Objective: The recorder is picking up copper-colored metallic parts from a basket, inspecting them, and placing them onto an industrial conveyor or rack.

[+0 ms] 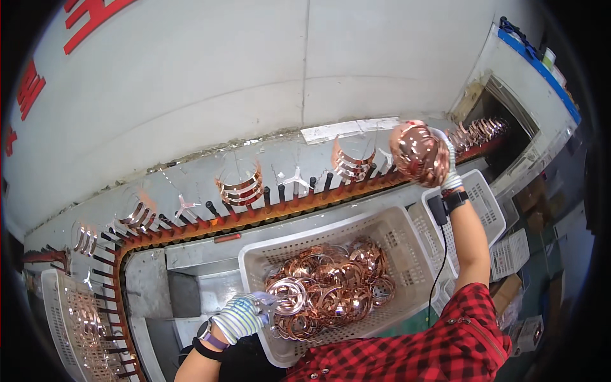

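My right hand (449, 167), in a striped glove, is raised at the right by the conveyor. It is closed on a bundle of shiny copper-coloured rings (417, 155), blurred on its far side. My left hand (240, 316), in a matching glove, is low at the near left corner of a white perforated basket (407, 239). Its fingers are curled around a pale piece, partly hidden, beside the copper-coloured rings (344, 274) heaped in that basket. Several curved copper-coloured bands (240, 190) hang along the conveyor (286, 207), with white three-armed hangers (295, 181) between them.
Black-tipped posts (212, 208) line the curving conveyor, which runs into a dark opening (509, 118) at the right. Another white basket (490, 204) stands under my right forearm. A further basket (57, 305) is at the far left. A black cable (439, 267) dangles from my right wrist.
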Tool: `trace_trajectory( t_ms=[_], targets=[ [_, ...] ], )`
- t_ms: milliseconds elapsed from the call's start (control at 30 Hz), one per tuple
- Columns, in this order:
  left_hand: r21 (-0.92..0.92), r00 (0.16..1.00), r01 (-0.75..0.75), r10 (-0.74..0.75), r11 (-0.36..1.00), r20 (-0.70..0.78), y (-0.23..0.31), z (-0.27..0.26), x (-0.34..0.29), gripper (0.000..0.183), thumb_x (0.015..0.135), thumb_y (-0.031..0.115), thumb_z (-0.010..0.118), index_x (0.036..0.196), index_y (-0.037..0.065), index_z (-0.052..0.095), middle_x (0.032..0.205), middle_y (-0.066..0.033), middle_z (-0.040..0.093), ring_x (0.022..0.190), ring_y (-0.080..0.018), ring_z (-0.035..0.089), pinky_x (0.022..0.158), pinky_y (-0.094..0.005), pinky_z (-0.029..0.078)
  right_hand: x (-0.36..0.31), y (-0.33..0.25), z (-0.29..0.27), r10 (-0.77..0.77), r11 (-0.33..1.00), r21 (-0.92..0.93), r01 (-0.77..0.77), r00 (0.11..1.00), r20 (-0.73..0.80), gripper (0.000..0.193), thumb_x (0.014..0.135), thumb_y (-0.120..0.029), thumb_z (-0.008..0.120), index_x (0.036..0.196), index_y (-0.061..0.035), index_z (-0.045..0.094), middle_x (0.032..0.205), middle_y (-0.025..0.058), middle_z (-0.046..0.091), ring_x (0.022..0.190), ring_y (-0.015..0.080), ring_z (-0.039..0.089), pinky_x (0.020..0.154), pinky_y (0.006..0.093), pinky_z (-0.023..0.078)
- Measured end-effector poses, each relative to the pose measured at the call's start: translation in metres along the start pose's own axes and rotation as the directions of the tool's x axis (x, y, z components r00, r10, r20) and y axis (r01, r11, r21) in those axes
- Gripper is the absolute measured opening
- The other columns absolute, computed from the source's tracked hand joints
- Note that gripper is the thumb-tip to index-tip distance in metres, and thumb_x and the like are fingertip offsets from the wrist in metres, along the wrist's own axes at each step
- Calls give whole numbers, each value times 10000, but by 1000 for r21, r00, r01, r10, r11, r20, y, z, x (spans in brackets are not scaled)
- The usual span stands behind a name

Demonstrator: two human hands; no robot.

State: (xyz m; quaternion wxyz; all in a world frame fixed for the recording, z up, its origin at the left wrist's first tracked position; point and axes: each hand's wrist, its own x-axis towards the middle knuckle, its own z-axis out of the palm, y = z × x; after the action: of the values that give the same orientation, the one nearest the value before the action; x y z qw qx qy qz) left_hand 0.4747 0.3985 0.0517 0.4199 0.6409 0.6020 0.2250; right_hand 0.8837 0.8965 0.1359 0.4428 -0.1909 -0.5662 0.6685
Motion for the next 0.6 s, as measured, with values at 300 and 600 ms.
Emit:
trace_trajectory(
  t_ms=[300, 600],
  targets=[
    [19, 999, 41, -41, 999, -17, 8, -4, 4, 480, 747, 100, 603, 1222, 51, 650, 1139, -187, 671, 1052, -347, 638, 945, -387, 513, -21, -39, -90, -339, 686, -727, -40, 866, -368, 524, 1025, -432, 424, 1323, -12, 522, 1293, 165, 596, 1136, 316, 613, 1049, 455, 481],
    [42, 1000, 31, -31, 999, 5, -15, 7, 17, 501, 759, 117, 633, 1258, 66, 634, 1166, -192, 659, 1076, -356, 626, 958, -395, 503, 6, -56, -151, -502, -80, -918, -389, 811, -299, 523, 1021, -436, 439, 1327, -19, 519, 1299, 159, 593, 1137, 315, 613, 1035, 460, 492]
  ],
)
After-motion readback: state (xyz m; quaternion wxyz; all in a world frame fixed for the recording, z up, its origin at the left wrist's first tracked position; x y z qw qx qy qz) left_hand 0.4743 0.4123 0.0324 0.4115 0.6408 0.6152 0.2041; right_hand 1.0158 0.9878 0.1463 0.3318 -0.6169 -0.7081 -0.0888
